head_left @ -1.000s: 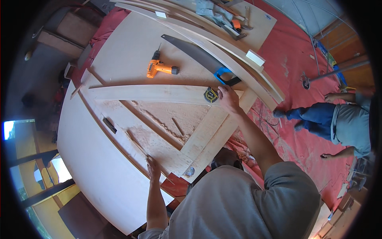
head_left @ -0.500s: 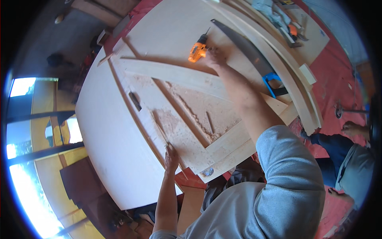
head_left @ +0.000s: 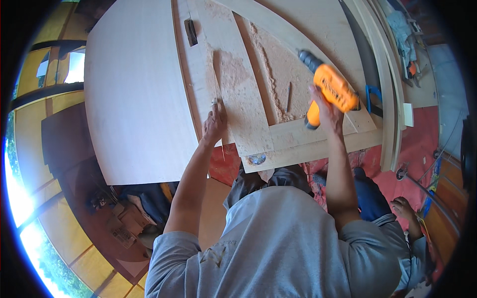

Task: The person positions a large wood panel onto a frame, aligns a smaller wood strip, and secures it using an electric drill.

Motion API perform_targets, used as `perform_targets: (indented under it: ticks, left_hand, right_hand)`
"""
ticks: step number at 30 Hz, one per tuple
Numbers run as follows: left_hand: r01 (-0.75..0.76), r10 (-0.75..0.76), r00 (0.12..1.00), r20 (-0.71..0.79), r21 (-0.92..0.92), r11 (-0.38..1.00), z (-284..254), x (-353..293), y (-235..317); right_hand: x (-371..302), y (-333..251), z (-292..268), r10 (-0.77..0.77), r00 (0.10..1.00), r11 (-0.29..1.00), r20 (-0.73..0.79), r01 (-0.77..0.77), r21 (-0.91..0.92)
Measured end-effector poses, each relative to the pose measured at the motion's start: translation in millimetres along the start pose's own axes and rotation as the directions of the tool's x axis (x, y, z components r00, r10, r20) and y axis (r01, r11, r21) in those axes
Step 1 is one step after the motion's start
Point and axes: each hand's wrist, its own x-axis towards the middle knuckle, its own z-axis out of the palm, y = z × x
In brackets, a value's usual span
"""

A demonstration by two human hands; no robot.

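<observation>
My right hand (head_left: 329,111) is closed around an orange cordless drill (head_left: 335,87), raised over the wooden panel with its black chuck tipped up and left. Nothing can be made out in the chuck. My left hand (head_left: 214,123) pinches a thin wooden strip (head_left: 216,82) lying along a pale board (head_left: 248,107); the strip's lower end sticks out past my hand. Between the boards, wood shavings (head_left: 268,74) lie scattered, with a slim dark rod (head_left: 288,97) among them. A dark piece (head_left: 190,32) rests in a slot farther up.
At left spreads a large white panel (head_left: 134,89). Long curved wood strips (head_left: 387,74) and a handsaw with a blue handle (head_left: 373,94) lie at right. Another person's hand (head_left: 403,207) shows at lower right. Red covering (head_left: 417,134) lies beyond the strips.
My right hand has lifted the drill off the work surface and brought it nearer, over the frame. My left hand stays on the strip. The view has shifted.
</observation>
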Motion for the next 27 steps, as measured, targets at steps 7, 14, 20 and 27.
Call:
perform_targets:
  ticks: [7, 14, 20, 27]
  left_hand:
    - [-0.034, 0.034, 0.999, -0.005, -0.035, 0.999, 1.5, 1.6, -12.6]
    - [-0.093, 0.069, 0.987, -0.147, -0.160, 0.983, 19.3, -9.0, -25.4]
    - [-0.153, 0.111, 0.974, -0.196, -0.213, 0.965, 23.3, -10.7, -45.3]
    - [-0.136, 0.094, 0.978, -0.185, -0.231, 0.963, 20.7, -12.6, -43.6]
  right_hand:
    - [-117.3, 5.5, 54.8, 0.178, 0.969, 0.984, 0.174, -0.180, -0.003]
    - [-95.6, 7.7, 125.4, 0.180, 0.975, 0.899, 0.128, -0.110, -0.423]
    - [-86.7, 9.4, 154.4, 0.208, 0.974, 0.795, 0.091, -0.114, -0.595]
    - [-86.5, 7.6, 160.6, 0.171, 0.980, 0.788, 0.103, -0.073, -0.611]
